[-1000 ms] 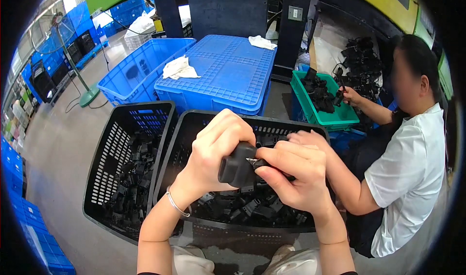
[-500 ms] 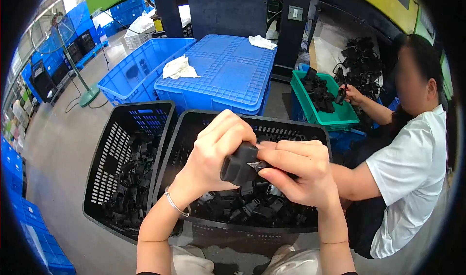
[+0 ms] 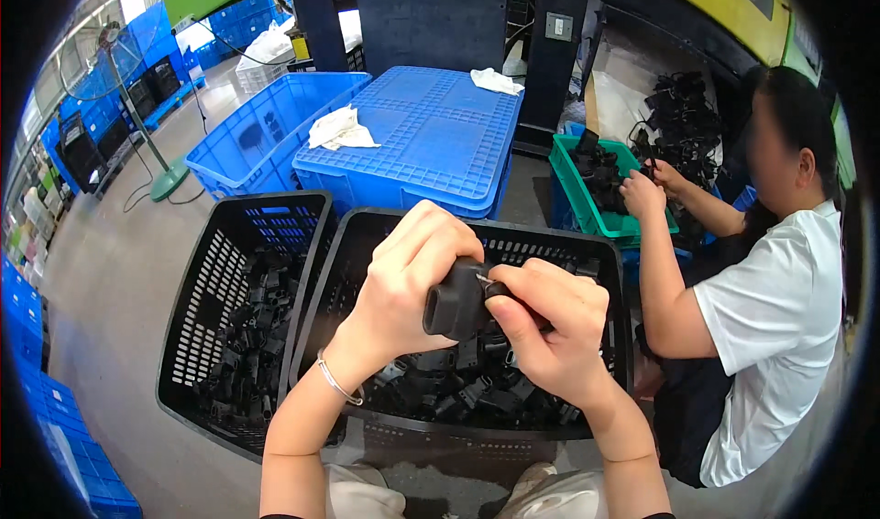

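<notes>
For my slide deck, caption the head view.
Left hand grips a black part, right hand a metal-tipped tool, above a black crate.

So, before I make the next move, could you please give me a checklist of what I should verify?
1. Left hand grips the black part: ok.
2. Right hand holds the bladed tool: ok.
3. Silver tip well away from left fingers: not ok, they look close.
4. Tip touching the part: cannot tell, too small.
5. Co-worker's hands clear, at the green tray: ok.
</notes>
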Available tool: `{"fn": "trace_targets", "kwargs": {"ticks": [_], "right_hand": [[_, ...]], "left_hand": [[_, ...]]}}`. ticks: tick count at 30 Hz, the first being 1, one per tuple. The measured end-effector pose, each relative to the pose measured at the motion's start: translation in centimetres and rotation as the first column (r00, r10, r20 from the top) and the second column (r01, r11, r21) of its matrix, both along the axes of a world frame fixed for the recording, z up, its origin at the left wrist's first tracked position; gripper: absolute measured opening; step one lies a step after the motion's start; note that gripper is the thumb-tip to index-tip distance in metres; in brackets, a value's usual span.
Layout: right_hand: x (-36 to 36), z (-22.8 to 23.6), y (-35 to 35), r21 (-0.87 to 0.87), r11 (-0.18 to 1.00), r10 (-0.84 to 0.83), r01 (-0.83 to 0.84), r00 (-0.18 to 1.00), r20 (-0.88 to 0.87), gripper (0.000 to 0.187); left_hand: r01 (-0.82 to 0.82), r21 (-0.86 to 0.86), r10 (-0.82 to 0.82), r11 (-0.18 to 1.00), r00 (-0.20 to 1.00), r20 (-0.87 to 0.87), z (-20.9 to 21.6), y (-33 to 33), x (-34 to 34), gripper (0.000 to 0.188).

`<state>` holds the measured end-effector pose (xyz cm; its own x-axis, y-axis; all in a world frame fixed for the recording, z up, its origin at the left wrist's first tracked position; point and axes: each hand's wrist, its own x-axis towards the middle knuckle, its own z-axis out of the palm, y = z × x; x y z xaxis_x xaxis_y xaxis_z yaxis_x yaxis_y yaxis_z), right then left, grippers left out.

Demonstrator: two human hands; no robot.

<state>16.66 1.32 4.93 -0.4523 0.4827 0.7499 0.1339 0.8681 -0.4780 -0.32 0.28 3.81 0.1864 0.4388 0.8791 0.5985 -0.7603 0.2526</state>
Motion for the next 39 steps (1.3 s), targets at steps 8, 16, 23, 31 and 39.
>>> {"fn": "trace_targets", "kwargs": {"ticks": [8,16,23,31,39], "right_hand": [[-0.7,-1.6,2.0,-0.385,0.913,0.031,-0.135,0.964,-0.265,0.016],[0.3,-3.6,6.9,-0.613,0.783,-0.060,-0.103,0.969,-0.239,0.012],[0.0,-5.3,6.8,-0.751,0.661,0.193,0.009,0.964,0.181,0.018],[-2.2,-5.6,5.9,-0.789,0.611,0.405,-0.071,0.884,0.234,0.024],[-4.1,-5.5,4.7,-0.686,0.724,0.547,-0.073,0.666,0.506,0.016]], "left_hand": [[0.163,-0.289,-0.179,0.943,0.983,-0.031,-0.7,0.4,-1.0,0.039],[0.310,-0.585,-0.301,0.750,0.947,0.115,-3.9,2.9,-1.5,0.036],[-0.075,-0.949,-0.288,0.306,0.943,-0.167,-16.2,4.7,-3.0,0.061],[-0.248,-0.876,0.067,0.413,0.968,-0.243,-11.8,0.9,-11.8,0.032],[-0.715,-0.621,0.368,-0.320,0.510,-0.778,-21.6,-16.2,-33.1,0.041]]}}
